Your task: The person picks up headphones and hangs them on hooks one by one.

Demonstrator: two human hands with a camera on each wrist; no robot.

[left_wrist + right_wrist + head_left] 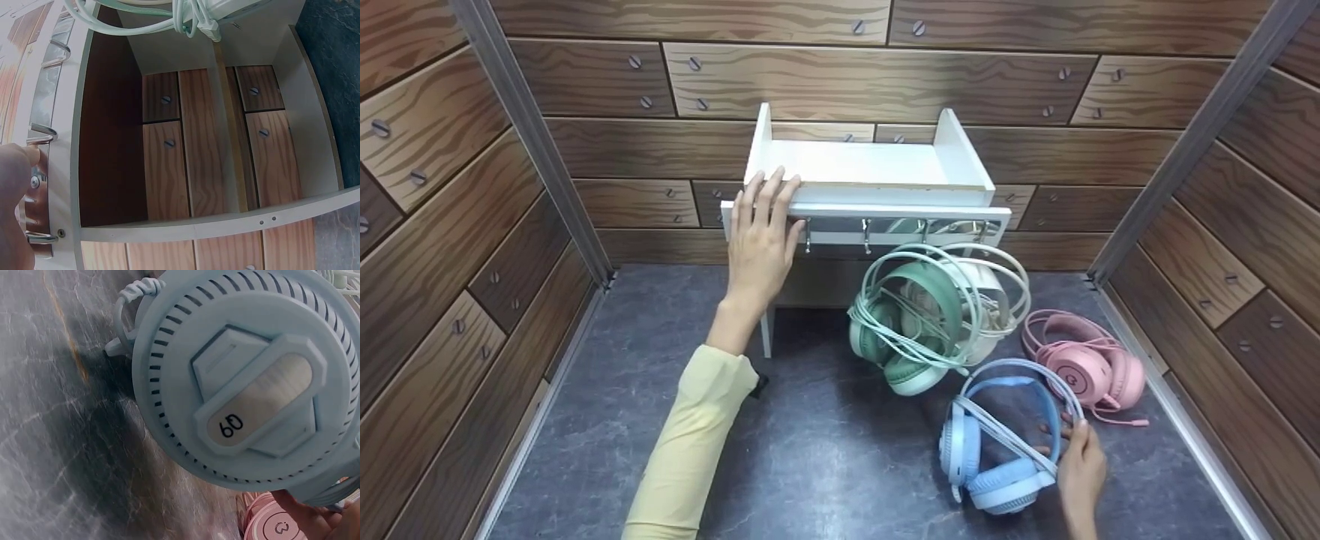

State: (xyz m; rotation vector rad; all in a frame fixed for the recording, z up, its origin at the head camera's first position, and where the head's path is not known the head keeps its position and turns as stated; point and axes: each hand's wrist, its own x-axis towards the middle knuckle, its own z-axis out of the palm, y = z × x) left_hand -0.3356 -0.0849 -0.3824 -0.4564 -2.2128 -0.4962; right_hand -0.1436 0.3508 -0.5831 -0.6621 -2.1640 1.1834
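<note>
My left hand (761, 247) rests with its fingers extended over the left end of a white shelf's hook rail (840, 238). Part of that hand (14, 197) shows beside the metal hooks (42, 132) in the left wrist view. Low on the right, my right hand (1084, 465) grips the headband of blue headphones (1011, 484), whose cable is bundled across the band. Their round ear cup (247, 394) fills much of the right wrist view. Green headphones (911, 375) and white headphones (979, 277) hang at the rail's right end; the green pair partly covers the white.
Pink headphones (1087, 375) lie on the dark marbled surface (825, 465) at the right, close to my right hand. The white shelf (855, 161) stands against a wood-patterned back wall (877, 82). Similar side walls with metal strips enclose the space.
</note>
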